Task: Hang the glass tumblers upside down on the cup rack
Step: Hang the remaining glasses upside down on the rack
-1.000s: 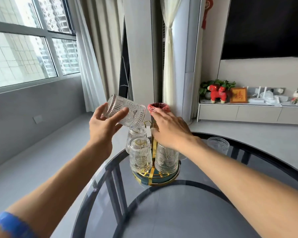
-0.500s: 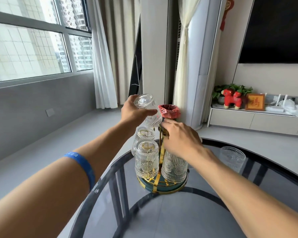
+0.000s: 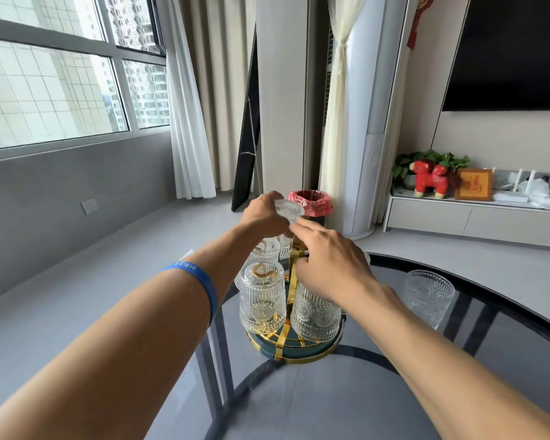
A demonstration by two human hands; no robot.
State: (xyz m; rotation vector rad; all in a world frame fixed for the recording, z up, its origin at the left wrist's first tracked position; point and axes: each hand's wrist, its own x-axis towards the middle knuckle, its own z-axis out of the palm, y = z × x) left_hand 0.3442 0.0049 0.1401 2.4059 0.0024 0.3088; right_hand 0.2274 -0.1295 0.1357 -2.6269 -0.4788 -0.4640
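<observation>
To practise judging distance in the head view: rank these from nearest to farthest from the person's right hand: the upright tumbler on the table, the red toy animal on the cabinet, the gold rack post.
1. Gold rack post, touching the right hand.
2. Upright tumbler, to its right on the table.
3. Red toy animal, far behind on the cabinet.

The left hand (image 3: 262, 215) carried its glass tumbler (image 3: 289, 210) from up at the left, where it lay tilted on its side, across and down to the top of the cup rack (image 3: 294, 315), turning it base-up (its lower part hidden by the hands). The right hand (image 3: 329, 260) slid lower on the rack's gold stem.
</observation>
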